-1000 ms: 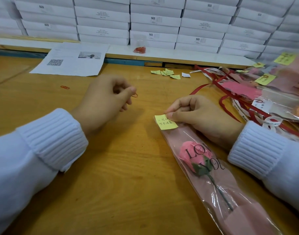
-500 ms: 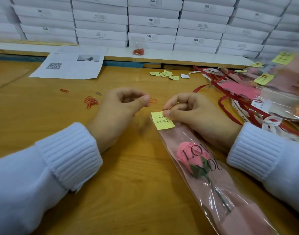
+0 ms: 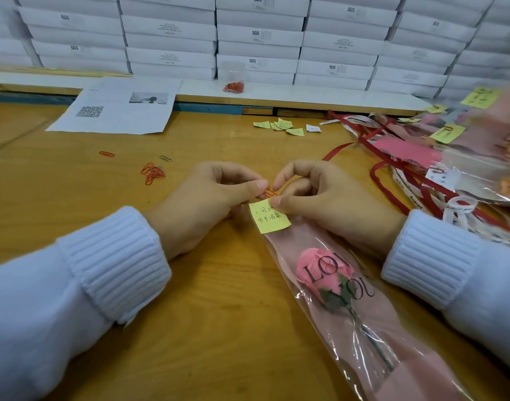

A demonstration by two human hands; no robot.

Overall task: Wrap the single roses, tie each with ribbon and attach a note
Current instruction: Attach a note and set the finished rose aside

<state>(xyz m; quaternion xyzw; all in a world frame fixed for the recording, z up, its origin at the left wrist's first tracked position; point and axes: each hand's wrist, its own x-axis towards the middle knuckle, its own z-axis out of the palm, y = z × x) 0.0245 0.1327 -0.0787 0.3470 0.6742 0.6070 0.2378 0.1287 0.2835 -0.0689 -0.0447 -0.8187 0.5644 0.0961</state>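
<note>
Toward the far left corner of the desk I see a printed sheet with a QR code, lying flat. Nearer me and a little to the right, a small heap of orange paper clips sits on the wood, with a silver clip just beside it.

At the middle of the desk, my left hand is curled, thumb and forefinger pinching one orange clip. The clip's free end touches the top edge of the yellow note, which carries handwriting and lies on the upper end of the wrapped rose.

My right hand sits just beside the left. Its thumb and forefinger pinch the note's top right corner, and the other fingers are curled above.

The rose lies in its clear, pink-backed sleeve, which runs from the note down toward the near right corner, with the bloom close below the note.

Along the right edge, red ribbons trail from a pile of wrapped roses that carry yellow notes.
</note>
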